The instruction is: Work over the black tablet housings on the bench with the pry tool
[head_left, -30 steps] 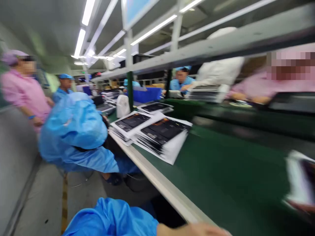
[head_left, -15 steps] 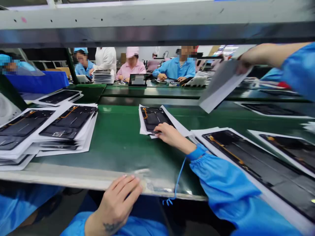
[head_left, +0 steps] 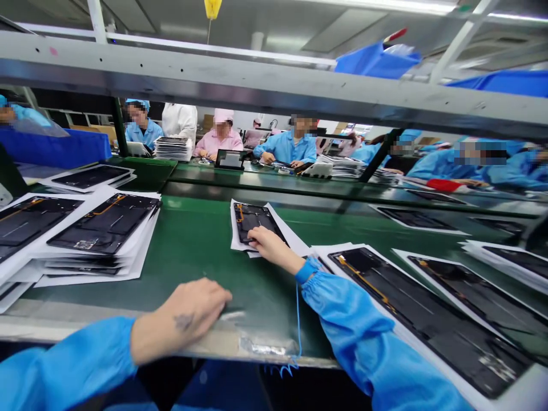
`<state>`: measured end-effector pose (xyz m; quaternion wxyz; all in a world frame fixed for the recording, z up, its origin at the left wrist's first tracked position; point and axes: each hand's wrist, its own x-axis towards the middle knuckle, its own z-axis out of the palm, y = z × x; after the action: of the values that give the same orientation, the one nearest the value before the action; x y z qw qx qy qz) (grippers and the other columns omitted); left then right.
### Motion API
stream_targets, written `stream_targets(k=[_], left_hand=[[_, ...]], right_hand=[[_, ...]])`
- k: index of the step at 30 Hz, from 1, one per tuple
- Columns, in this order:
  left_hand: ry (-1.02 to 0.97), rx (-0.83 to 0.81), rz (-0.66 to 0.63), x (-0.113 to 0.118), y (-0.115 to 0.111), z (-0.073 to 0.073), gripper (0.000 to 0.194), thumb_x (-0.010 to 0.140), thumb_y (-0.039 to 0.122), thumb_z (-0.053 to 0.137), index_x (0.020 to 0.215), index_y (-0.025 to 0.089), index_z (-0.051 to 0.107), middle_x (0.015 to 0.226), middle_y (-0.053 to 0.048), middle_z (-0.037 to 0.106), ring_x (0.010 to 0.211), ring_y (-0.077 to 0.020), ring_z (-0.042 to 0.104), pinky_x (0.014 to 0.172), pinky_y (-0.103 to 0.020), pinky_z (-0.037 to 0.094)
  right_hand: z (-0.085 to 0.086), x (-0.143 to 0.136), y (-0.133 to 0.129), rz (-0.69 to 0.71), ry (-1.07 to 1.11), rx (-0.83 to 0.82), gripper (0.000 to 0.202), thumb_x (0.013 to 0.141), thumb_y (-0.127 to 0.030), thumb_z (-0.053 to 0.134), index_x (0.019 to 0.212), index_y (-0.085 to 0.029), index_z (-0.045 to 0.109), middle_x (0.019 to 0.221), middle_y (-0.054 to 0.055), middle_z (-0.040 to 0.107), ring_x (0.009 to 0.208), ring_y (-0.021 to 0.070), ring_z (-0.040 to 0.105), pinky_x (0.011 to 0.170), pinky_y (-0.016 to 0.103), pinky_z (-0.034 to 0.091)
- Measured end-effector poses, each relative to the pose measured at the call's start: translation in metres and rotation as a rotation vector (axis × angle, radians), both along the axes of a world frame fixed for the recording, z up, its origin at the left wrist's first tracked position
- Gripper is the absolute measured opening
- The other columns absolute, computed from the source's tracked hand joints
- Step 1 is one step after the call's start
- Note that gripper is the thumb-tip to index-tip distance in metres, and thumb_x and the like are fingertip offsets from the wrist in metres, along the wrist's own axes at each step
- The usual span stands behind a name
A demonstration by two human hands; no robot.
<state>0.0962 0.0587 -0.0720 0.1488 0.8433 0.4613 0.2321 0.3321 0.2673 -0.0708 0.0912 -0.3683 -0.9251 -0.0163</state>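
My right hand is closed at the near edge of a black tablet back cover with an orange flex cable. Its fingertips look pinched on that edge, partly hidden behind the hand. White paper sheets lie under the cover. From my right wrist a blue coiled cord hangs over the table's front edge. My left hand is above the front of the green table, holding nothing, its fingers loosely bent and pointing right.
On the left, a stack of covers interleaved with paper stands close by. To the right lie larger covers on paper. A metal beam crosses overhead. Across the line, several co-workers sit; a blue bin stands at the far left.
My left hand has moved up from the table's front edge over the tabletop. A co-worker's hand holding a paper sheet at the upper right is gone. The view has tilted upward.
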Motion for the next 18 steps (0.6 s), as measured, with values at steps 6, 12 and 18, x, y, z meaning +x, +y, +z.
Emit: stream_targets(k=[6, 12, 18], left_hand=[[-0.093, -0.279, 0.301, 0.013, 0.140, 0.012, 0.027, 0.101, 0.034, 0.058, 0.119, 0.014, 0.063, 0.108, -0.007, 0.068, 0.095, -0.0195, 0.068, 0.086, -0.039, 0.059], [-0.182, -0.370, 0.385, 0.032, 0.205, 0.007, 0.032, 0.098, 0.037, 0.063, 0.121, 0.015, 0.062, 0.119, -0.009, 0.065, 0.101, -0.0207, 0.067, 0.087, -0.040, 0.059], [-0.411, -0.405, 0.395, 0.038, 0.220, 0.008, 0.034, 0.098, 0.037, 0.063, 0.123, 0.015, 0.062, 0.123, -0.009, 0.063, 0.107, -0.0239, 0.065, 0.091, -0.043, 0.058]], right_hand=[[-0.016, -0.004, 0.005, 0.015, 0.062, 0.025, 0.032, 0.098, -0.037, 0.062, 0.123, -0.017, 0.062, 0.123, 0.009, 0.064, 0.105, 0.0214, 0.065, 0.090, 0.043, 0.057], [-0.023, -0.002, 0.009, 0.042, 0.144, 0.046, 0.031, 0.098, -0.037, 0.062, 0.123, -0.017, 0.062, 0.122, 0.008, 0.064, 0.103, 0.0210, 0.066, 0.088, 0.042, 0.058], [-0.019, 0.004, 0.008, 0.106, 0.213, 0.041, 0.032, 0.097, -0.038, 0.063, 0.120, -0.016, 0.063, 0.120, 0.008, 0.065, 0.102, 0.0208, 0.066, 0.087, 0.042, 0.058]])
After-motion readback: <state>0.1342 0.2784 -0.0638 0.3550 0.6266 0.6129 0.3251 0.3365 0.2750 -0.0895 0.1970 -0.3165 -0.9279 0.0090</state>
